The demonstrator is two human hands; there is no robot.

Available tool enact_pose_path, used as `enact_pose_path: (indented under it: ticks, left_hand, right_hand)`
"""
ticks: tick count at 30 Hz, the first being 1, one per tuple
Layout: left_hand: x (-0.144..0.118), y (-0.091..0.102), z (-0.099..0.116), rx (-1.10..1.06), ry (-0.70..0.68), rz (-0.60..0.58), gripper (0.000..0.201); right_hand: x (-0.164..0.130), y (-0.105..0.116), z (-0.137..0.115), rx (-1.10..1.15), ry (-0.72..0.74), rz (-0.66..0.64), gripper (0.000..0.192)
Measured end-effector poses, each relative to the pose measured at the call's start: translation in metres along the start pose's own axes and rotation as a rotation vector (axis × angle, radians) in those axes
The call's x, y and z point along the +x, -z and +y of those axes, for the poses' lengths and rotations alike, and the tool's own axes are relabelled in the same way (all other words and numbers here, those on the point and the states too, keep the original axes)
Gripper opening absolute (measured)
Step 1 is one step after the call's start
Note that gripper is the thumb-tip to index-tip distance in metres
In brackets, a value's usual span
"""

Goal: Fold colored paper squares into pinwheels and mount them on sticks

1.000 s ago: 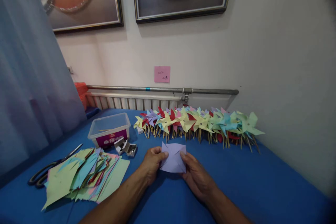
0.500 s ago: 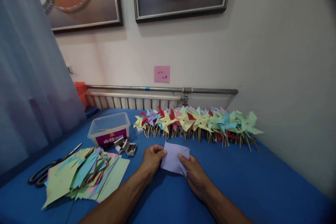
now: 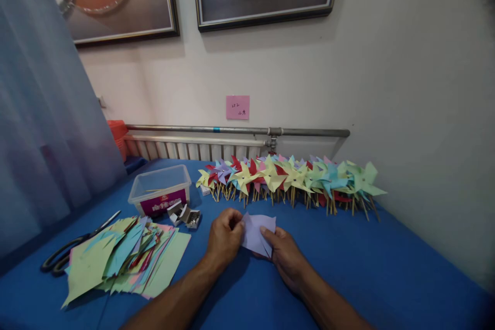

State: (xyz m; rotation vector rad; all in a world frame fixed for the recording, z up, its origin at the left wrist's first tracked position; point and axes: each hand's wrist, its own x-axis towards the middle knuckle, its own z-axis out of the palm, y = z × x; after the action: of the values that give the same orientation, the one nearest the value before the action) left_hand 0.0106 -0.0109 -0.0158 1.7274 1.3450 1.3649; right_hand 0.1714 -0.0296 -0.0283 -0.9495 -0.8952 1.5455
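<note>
Head camera looked down on a blue-covered desk (image 3: 348, 268), where both hands met over a lavender paper piece (image 3: 256, 231) near the middle. The left hand (image 3: 224, 237) was pinched together on the paper's left edge, thumb and fingers closed on it. The right hand (image 3: 284, 255) was clamped on the paper's lower right part, fingers pressing a folded flap. The paper sat just above the cloth, between the two hands.

Left of the hands lay a loose stack of cut coloured sheets (image 3: 124, 260), mostly green, blue and pink. Black-handled scissors (image 3: 73, 246) lay just beside that stack, at its far left. Behind the stack stood a clear plastic box (image 3: 160, 195) with a purple label, and small silvery packets (image 3: 184, 215) lay just beside it. Along the back of the desk, near the wall, ran a long row of finished paper pinwheels (image 3: 290, 180) on wooden sticks. A pink note (image 3: 237, 107) was stuck on the wall above a metal pipe (image 3: 235, 131).
</note>
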Motion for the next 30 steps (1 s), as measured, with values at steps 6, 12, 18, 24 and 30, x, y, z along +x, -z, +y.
enact_pose_path:
  ticks: [6, 12, 18, 24, 30]
  left_hand:
    - [-0.007, 0.002, 0.003, 0.256, -0.356, 0.004, 0.018]
    - [-0.011, 0.002, 0.003, 0.493, -0.527, -0.038, 0.020]
    - [-0.011, 0.002, 0.003, 0.694, -0.492, -0.065, 0.022]
    - [-0.013, 0.001, 0.004, 0.773, -0.511, -0.050, 0.027]
    - [-0.015, 0.000, 0.005, 0.779, -0.533, -0.046, 0.026]
  right_hand:
    - [-0.001, -0.001, 0.001, 0.015, 0.031, -0.022, 0.038]
    - [-0.002, -0.004, 0.001, 0.023, 0.051, -0.008, 0.037]
    - [-0.002, -0.003, 0.002, -0.012, 0.053, 0.006, 0.040]
    - [0.001, -0.001, 0.004, -0.044, 0.057, 0.006, 0.045]
    - [0.000, -0.003, 0.006, -0.091, 0.030, 0.091, 0.043]
